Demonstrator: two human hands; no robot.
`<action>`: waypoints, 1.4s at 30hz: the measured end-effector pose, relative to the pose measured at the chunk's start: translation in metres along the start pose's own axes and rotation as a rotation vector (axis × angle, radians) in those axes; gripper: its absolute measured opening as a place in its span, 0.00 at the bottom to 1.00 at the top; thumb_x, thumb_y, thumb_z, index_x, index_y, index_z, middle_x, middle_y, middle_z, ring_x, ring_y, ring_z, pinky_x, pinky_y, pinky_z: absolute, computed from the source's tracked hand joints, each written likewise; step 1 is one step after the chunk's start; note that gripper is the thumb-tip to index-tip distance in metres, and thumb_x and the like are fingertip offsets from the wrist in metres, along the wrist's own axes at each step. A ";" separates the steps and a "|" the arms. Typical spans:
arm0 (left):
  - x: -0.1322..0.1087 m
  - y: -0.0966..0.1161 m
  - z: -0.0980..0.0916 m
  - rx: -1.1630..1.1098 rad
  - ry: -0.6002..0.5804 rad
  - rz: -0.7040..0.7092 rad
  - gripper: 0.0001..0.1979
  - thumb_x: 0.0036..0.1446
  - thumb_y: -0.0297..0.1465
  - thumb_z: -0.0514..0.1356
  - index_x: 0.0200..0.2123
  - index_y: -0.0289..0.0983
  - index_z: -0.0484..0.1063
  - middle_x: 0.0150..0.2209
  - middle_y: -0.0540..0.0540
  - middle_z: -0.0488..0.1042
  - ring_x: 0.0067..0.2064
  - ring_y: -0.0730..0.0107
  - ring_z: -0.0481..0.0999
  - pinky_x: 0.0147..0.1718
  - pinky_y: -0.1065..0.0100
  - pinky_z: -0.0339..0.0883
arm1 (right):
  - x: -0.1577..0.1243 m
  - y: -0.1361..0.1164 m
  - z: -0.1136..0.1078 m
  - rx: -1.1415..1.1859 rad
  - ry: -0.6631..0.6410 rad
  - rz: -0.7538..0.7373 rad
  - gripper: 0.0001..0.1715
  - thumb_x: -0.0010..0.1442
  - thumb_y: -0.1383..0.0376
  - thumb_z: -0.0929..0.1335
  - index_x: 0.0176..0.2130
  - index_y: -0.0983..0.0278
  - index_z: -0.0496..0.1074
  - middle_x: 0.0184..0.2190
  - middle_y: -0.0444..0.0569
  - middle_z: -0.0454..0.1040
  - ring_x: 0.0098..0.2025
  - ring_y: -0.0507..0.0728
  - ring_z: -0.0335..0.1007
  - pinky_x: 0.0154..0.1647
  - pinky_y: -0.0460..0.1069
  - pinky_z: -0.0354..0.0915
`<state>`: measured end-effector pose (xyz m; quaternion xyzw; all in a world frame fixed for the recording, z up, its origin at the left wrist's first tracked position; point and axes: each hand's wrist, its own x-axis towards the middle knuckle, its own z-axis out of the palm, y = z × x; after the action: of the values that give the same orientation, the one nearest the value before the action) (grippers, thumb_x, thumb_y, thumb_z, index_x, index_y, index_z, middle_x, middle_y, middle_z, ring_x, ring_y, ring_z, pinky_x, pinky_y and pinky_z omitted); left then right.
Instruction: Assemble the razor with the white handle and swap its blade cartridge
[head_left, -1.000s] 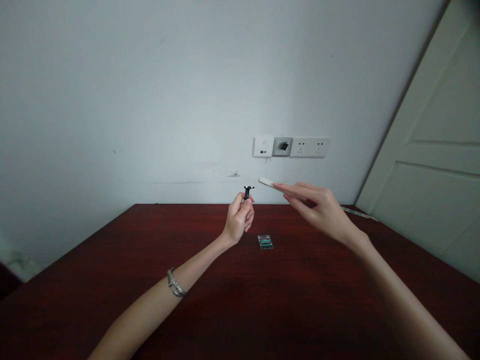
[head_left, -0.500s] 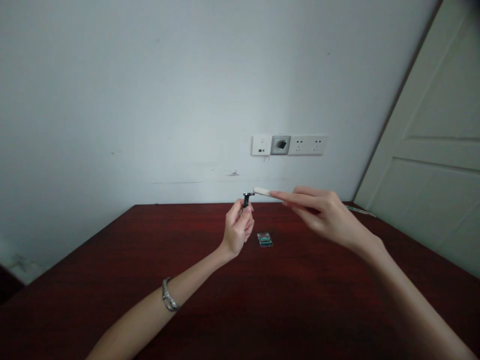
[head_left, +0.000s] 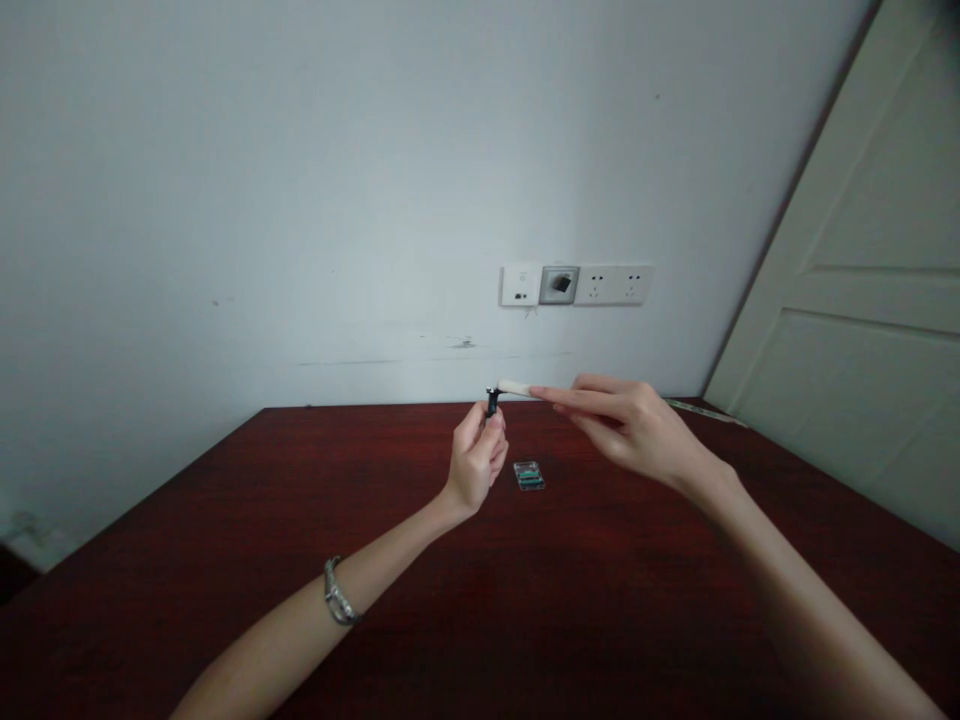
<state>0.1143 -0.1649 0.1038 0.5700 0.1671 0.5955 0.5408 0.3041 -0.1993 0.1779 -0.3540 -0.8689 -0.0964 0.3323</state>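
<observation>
My left hand (head_left: 472, 458) is closed around a small black T-shaped tool (head_left: 492, 402) with a shiny top, held upright. Its lower part is hidden in my fingers. From the right, my right hand (head_left: 626, 415) pinches a slim white strip (head_left: 514, 387) between thumb and fingertips. The strip's far end meets or overlaps the head of the black tool; I cannot tell whether they touch. Both things are too small to name exactly. Below and between the hands, a small clear packet (head_left: 529, 476) with teal parts lies flat on the table.
The dark red wooden table (head_left: 420, 620) runs back to a pale wall (head_left: 375, 200). Wall sockets (head_left: 611, 285) with a small black plug-like piece sit above its back edge. A white panelled door (head_left: 870, 350) stands at right, and a pale strip (head_left: 709, 411) lies near the back right corner.
My right hand has moved a little left, bringing the white strip over to the black tool's head. My left hand stays nearly still. The view has shifted slightly.
</observation>
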 end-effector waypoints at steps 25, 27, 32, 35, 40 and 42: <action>0.001 0.001 0.003 -0.028 -0.011 0.037 0.15 0.58 0.41 0.56 0.28 0.37 0.56 0.18 0.59 0.50 0.13 0.85 0.46 0.08 0.80 0.42 | 0.000 0.008 0.009 0.048 0.094 0.015 0.22 0.63 0.67 0.60 0.55 0.58 0.69 0.26 0.45 0.66 0.24 0.49 0.58 0.27 0.46 0.57; 0.001 0.001 0.002 -0.032 -0.014 0.032 0.15 0.58 0.41 0.56 0.29 0.37 0.56 0.18 0.59 0.50 0.13 0.85 0.46 0.08 0.80 0.41 | -0.001 0.009 0.008 0.062 0.105 0.023 0.22 0.63 0.67 0.60 0.55 0.59 0.69 0.26 0.45 0.66 0.24 0.49 0.58 0.26 0.46 0.57; 0.000 0.001 0.001 -0.026 -0.009 0.029 0.15 0.57 0.42 0.57 0.29 0.37 0.57 0.18 0.59 0.50 0.14 0.85 0.46 0.09 0.80 0.41 | 0.001 0.004 0.008 0.145 0.083 -0.038 0.21 0.63 0.67 0.60 0.54 0.59 0.69 0.26 0.46 0.67 0.24 0.49 0.59 0.26 0.46 0.57; 0.000 0.001 0.001 -0.015 -0.009 0.042 0.15 0.58 0.41 0.56 0.29 0.37 0.57 0.18 0.59 0.50 0.14 0.85 0.47 0.09 0.79 0.41 | 0.001 0.006 0.009 0.095 0.082 -0.009 0.21 0.63 0.67 0.60 0.54 0.59 0.69 0.25 0.45 0.66 0.24 0.49 0.58 0.26 0.46 0.57; 0.001 0.000 -0.001 -0.019 -0.019 0.056 0.14 0.58 0.40 0.56 0.30 0.37 0.57 0.18 0.59 0.50 0.14 0.85 0.46 0.09 0.79 0.41 | 0.000 0.005 0.007 0.154 0.080 -0.028 0.21 0.63 0.67 0.61 0.54 0.60 0.70 0.26 0.46 0.67 0.25 0.50 0.59 0.26 0.46 0.57; 0.001 -0.001 -0.001 -0.021 -0.018 0.058 0.14 0.59 0.40 0.56 0.30 0.37 0.57 0.18 0.59 0.50 0.14 0.85 0.46 0.09 0.79 0.41 | 0.001 0.005 0.006 0.167 0.060 -0.058 0.21 0.63 0.67 0.61 0.54 0.60 0.70 0.27 0.46 0.68 0.25 0.50 0.60 0.26 0.46 0.58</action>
<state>0.1138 -0.1636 0.1032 0.5742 0.1396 0.6076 0.5307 0.3036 -0.1927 0.1735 -0.2965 -0.8734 -0.0437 0.3838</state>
